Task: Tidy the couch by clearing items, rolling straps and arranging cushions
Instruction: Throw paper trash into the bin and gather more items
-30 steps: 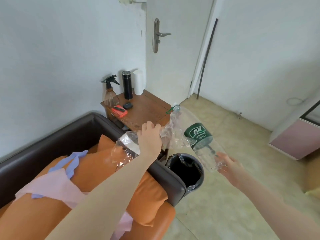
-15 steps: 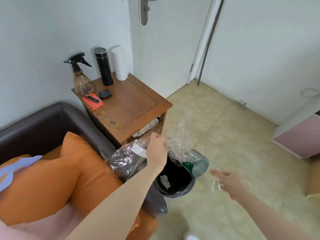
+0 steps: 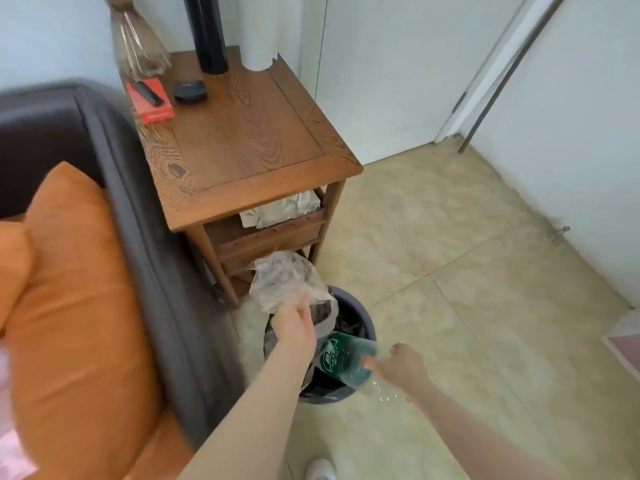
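Pale walls [image 3: 571, 133] and a white door [image 3: 381, 64] meet a beige tiled floor [image 3: 450, 254]. A wooden desk [image 3: 249, 133] stands against the wall, just beside the couch's dark armrest [image 3: 145, 237], in soft daylight.

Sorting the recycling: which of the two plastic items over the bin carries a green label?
The clear bottle at the right hand; the left hand grips only crumpled clear wrap.

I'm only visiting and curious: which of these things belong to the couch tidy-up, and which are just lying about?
Part of the job:
- crumpled clear plastic, held by the left hand
- green-labelled bottle, at the right hand
- bin
- orange cushion

Just lying about:
- side table
- red box
- black flask
- spray bottle
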